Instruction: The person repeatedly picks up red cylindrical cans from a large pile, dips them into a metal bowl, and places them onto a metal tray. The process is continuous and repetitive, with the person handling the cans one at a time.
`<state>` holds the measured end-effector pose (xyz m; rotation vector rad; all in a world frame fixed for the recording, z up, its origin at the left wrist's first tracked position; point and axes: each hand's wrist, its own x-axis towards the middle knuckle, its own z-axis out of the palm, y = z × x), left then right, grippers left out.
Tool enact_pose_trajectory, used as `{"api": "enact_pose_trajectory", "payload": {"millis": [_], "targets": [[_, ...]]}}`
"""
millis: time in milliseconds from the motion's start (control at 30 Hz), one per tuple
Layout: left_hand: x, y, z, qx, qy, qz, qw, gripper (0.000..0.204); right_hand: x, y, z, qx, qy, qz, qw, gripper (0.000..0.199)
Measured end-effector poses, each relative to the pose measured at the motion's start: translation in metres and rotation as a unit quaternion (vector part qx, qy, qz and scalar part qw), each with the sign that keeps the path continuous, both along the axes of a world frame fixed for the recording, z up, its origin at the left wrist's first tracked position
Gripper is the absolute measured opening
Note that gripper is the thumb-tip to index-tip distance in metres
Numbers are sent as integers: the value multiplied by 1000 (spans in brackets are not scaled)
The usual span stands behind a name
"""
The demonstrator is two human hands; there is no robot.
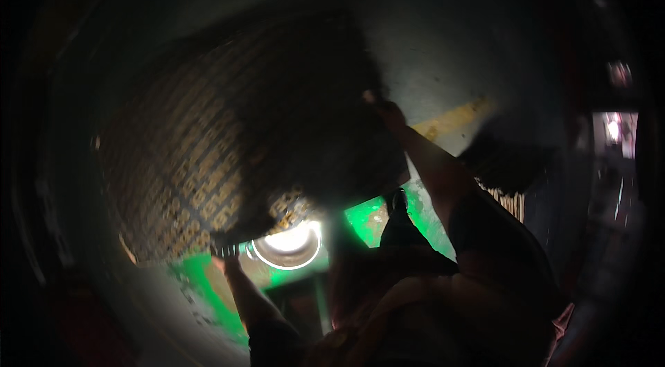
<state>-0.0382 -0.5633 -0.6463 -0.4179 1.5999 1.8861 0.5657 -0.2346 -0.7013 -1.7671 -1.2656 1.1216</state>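
A large dark board (pixel 166 152) with rows of pale repeated print fills the left and middle of the view, tilted, its surface blurred. My right hand (pixel 390 115) grips its right edge, with that arm stretched forward. Down at the board's near edge, my left hand (pixel 227 260) is closed on it, fingers partly hidden in shadow. A bright round light with a white rim (pixel 287 246) glows just right of my left hand, below the board's edge; whether I touch it cannot be told.
Green and worn patches of floor (pixel 364 221) show beneath the board, by my dark shoe (pixel 400 199). A yellow floor stripe (pixel 454 120) runs beyond my right arm. To the right are a dark heap (pixel 509 159) and pale upright slats (pixel 511 202). Surroundings are very dark.
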Motion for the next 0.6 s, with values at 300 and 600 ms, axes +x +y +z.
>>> {"api": "enact_pose_trajectory", "payload": {"millis": [300,600], "targets": [[-115,-48,135,135,135,-102,976,70,-38,-78,143,21,183,-105,977,53],[-54,162,151,74,206,-209,953,76,-46,-58,185,13,103,-166,981,54]]}}
